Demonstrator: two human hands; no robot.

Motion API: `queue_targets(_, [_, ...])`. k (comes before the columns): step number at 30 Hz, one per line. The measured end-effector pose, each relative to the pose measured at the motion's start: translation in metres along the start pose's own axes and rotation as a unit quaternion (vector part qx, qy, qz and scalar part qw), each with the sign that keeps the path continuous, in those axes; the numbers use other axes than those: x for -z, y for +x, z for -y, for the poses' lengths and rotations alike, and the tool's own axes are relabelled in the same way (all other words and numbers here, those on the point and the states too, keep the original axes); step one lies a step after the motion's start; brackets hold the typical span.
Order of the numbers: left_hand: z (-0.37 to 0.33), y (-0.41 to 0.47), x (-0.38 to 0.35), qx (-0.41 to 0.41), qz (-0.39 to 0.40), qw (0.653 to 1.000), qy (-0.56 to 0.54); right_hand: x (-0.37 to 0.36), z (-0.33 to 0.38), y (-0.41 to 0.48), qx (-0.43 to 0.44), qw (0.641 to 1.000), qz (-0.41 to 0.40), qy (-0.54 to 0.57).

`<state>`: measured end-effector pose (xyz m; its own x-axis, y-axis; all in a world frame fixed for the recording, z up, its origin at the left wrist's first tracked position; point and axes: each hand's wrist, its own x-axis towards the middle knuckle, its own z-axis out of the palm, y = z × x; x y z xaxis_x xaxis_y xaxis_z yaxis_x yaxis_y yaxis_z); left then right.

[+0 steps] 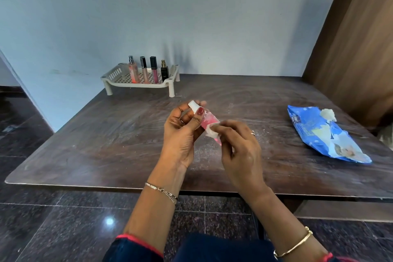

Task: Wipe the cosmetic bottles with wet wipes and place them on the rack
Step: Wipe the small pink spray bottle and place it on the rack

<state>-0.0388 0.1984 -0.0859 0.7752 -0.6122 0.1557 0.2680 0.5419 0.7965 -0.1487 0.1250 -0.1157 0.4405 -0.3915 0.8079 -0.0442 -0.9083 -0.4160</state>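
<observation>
My left hand (182,134) grips a small pink bottle (209,121) with a white cap near its top, holding it tilted above the table. My right hand (240,147) pinches a white wet wipe (210,132) against the lower part of the bottle. The bottle's bottom end is partly hidden by my right fingers. A beige plastic rack (119,80) stands at the back of the table against the wall, and several cosmetic bottles (148,70) stand upright in a row on it.
A blue pack of wet wipes (319,134) lies on the right side of the dark wooden table (106,134), with a wipe sticking out of its opening. A wooden panel rises at the right. Dark tiled floor lies below the table's near edge.
</observation>
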Motion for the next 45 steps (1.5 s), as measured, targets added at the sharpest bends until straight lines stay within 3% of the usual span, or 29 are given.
queue_targets(2, [0.000,0.000,0.002,0.009,-0.019,1.000,-0.018,0.002,-0.004,-0.002,-0.032,0.999,-0.020,-0.002])
queue_targets(7, [0.000,-0.001,0.010,0.047,-0.044,0.996,-0.064,0.009,-0.009,-0.013,0.073,0.996,0.012,-0.052])
queue_targets(8, [0.000,-0.001,0.011,0.052,-0.045,0.995,-0.072,0.008,-0.009,-0.011,0.045,0.999,-0.002,-0.029])
queue_targets(10, [0.000,-0.002,0.010,0.059,-0.046,0.993,-0.093,0.008,-0.008,-0.007,-0.117,0.988,-0.040,0.090])
queue_targets(11, [0.000,-0.002,0.009,0.060,-0.049,0.992,-0.103,0.008,-0.005,-0.003,-0.239,0.950,-0.039,0.196])
queue_targets(13, [0.001,-0.001,0.005,0.044,-0.056,0.992,-0.109,0.004,-0.001,-0.003,-0.435,0.804,-0.023,0.404])
queue_targets(15, [0.003,0.000,0.001,0.012,-0.058,0.993,-0.100,0.002,0.003,-0.004,-0.517,0.687,-0.046,0.509])
queue_targets(17, [0.004,0.000,-0.001,-0.020,-0.051,0.994,-0.090,0.002,0.007,-0.002,-0.546,0.611,-0.082,0.568])
queue_targets(19, [0.003,0.000,0.000,-0.033,-0.032,0.996,-0.082,0.004,0.011,0.001,-0.552,0.583,-0.091,0.589])
queue_targets(25, [-0.001,-0.001,-0.003,-0.046,0.011,0.998,-0.041,0.000,0.015,0.002,-0.554,0.602,-0.071,0.571])
queue_targets(31, [0.011,-0.014,-0.012,-0.038,0.009,0.999,-0.009,-0.004,0.018,0.002,-0.570,0.586,-0.077,0.571])
queue_targets(34, [0.023,-0.020,-0.009,-0.012,0.032,0.999,0.030,-0.006,0.023,-0.001,-0.558,0.603,-0.042,0.568])
queue_targets(37, [0.023,-0.021,-0.001,-0.011,0.048,0.997,0.062,-0.001,0.023,0.003,-0.546,0.621,-0.059,0.560])
queue_targets(39, [0.023,-0.021,0.003,-0.011,0.056,0.995,0.077,0.007,0.018,0.014,-0.519,0.657,-0.090,0.540])
queue_targets(41, [0.027,-0.023,0.006,0.001,0.074,0.991,0.108,0.015,0.016,0.029,-0.457,0.738,-0.092,0.487])
queue_targets(43, [0.032,-0.026,0.005,0.019,0.100,0.986,0.132,0.017,0.022,0.042,-0.387,0.817,-0.044,0.424])
queue_targets(45, [0.035,-0.028,0.005,0.034,0.119,0.984,0.129,0.014,0.031,0.043,-0.338,0.849,0.007,0.405])
